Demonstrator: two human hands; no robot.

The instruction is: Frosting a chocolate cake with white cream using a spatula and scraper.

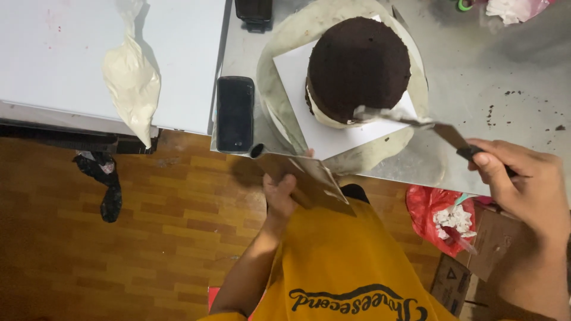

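Note:
A round dark chocolate cake (358,62) with a band of white cream around its lower side sits on a white square board (297,89) atop a cream-smeared turntable (279,35). My right hand (523,178) grips the dark handle of an offset spatula (404,119), whose cream-coated blade touches the cake's near side. My left hand (279,193) holds a flat metal scraper (309,178) at the counter's front edge, below the turntable.
A black phone (235,113) lies on the steel counter (493,71) left of the turntable. A filled piping bag (132,77) rests on a white table (59,53). A red bag (443,214) and a cardboard box (470,267) sit on the wooden floor.

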